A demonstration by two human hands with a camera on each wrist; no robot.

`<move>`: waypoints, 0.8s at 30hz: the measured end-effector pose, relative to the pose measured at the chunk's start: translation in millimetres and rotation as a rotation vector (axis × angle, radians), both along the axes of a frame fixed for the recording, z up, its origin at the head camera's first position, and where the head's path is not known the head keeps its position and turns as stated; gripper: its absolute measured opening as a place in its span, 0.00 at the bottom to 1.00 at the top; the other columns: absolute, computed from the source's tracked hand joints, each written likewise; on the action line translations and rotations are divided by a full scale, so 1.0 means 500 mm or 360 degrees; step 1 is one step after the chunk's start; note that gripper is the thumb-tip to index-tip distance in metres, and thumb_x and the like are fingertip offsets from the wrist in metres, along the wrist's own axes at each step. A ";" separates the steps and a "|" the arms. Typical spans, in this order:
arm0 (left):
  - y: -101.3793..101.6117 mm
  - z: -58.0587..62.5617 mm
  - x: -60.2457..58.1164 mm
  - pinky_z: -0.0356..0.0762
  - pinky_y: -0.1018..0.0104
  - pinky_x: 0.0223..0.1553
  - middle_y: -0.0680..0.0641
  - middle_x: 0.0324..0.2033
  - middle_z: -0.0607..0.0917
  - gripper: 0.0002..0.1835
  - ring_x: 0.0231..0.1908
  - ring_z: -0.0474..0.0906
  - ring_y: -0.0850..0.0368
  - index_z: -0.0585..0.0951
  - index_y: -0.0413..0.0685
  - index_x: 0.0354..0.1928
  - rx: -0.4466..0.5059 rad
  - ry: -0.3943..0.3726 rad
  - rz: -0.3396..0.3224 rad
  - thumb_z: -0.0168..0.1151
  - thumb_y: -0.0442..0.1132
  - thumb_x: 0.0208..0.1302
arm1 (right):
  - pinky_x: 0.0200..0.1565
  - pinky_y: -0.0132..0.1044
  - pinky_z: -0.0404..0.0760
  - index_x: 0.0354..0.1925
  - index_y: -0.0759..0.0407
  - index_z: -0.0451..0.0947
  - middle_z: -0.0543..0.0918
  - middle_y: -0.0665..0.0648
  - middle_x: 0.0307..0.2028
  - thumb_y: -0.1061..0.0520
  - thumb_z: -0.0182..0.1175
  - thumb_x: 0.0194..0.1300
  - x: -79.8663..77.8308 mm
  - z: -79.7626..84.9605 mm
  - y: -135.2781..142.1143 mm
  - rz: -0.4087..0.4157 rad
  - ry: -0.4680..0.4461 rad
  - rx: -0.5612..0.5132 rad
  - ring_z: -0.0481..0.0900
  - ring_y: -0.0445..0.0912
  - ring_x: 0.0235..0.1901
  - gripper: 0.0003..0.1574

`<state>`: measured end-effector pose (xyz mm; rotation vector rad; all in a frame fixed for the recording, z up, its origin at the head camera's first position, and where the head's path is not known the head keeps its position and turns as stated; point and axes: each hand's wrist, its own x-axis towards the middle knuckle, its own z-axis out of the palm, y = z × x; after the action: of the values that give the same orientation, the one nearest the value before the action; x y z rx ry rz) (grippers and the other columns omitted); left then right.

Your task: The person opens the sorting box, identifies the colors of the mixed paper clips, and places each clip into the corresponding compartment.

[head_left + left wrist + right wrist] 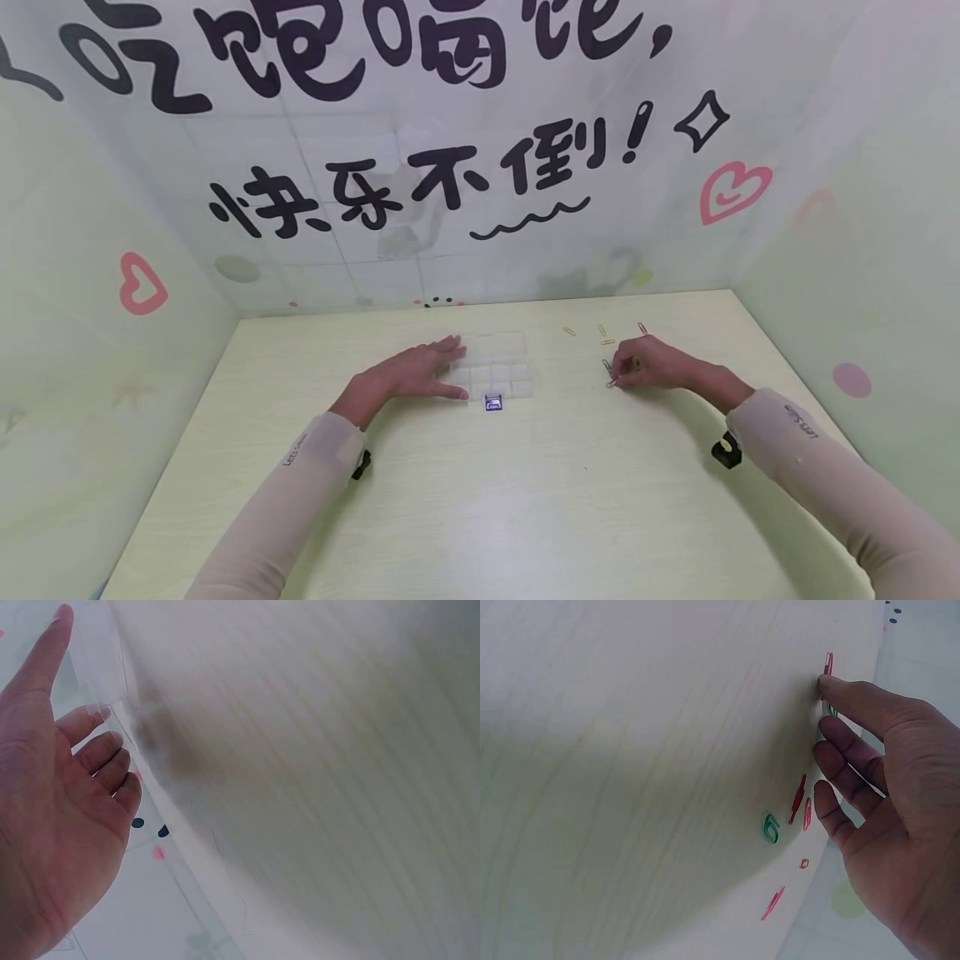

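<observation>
A clear plastic compartment box (491, 346) lies on the table, with a blue-and-white piece (492, 403) at its front edge. My left hand (416, 371) rests against its left side, thumb toward the front and the other fingers toward the back. In the left wrist view the box's corner (105, 660) shows beyond the fingers. Farther right, my right hand (652, 364) pinches a red paper clip (828, 664) at the tabletop. A green paper clip (607, 365) lies beside its fingertips. The index fingertip is partly hidden in the right wrist view.
Yellow paper clips (569, 332) and a red one (642, 328) lie behind the right hand. The right wrist view shows several loose clips, including a curled green one (771, 828) and a pink one (773, 903). Printed walls (480, 275) enclose the table's back and sides.
</observation>
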<state>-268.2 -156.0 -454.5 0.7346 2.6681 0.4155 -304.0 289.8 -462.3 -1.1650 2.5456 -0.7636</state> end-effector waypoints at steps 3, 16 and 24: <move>0.001 0.001 0.001 0.50 0.47 0.72 0.49 0.77 0.49 0.55 0.76 0.46 0.49 0.57 0.54 0.76 0.0000 -0.0002 0.0004 0.59 0.76 0.52 | 0.36 0.32 0.80 0.31 0.53 0.85 0.84 0.48 0.31 0.65 0.71 0.56 0.004 0.002 -0.003 0.0027 -0.0025 -0.0019 0.80 0.37 0.31 0.07; -0.001 -0.004 0.000 0.50 0.47 0.72 0.49 0.77 0.49 0.56 0.76 0.46 0.49 0.56 0.53 0.76 0.0016 0.0013 -0.0020 0.58 0.76 0.52 | 0.31 0.29 0.77 0.27 0.54 0.81 0.81 0.46 0.26 0.67 0.67 0.58 0.015 -0.002 -0.018 -0.0030 -0.0021 -0.0020 0.75 0.36 0.28 0.09; -0.001 -0.001 0.000 0.50 0.48 0.73 0.49 0.77 0.49 0.55 0.76 0.45 0.50 0.57 0.55 0.76 -0.0003 0.0018 -0.0020 0.57 0.77 0.52 | 0.29 0.29 0.75 0.26 0.53 0.79 0.80 0.46 0.25 0.62 0.69 0.59 0.015 0.019 -0.046 -0.0037 0.0052 -0.0119 0.73 0.37 0.26 0.09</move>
<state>-268.0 -156.4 -455.0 0.7547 2.6729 0.4070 -296.4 266.7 -452.9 -1.1818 2.5816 -0.8588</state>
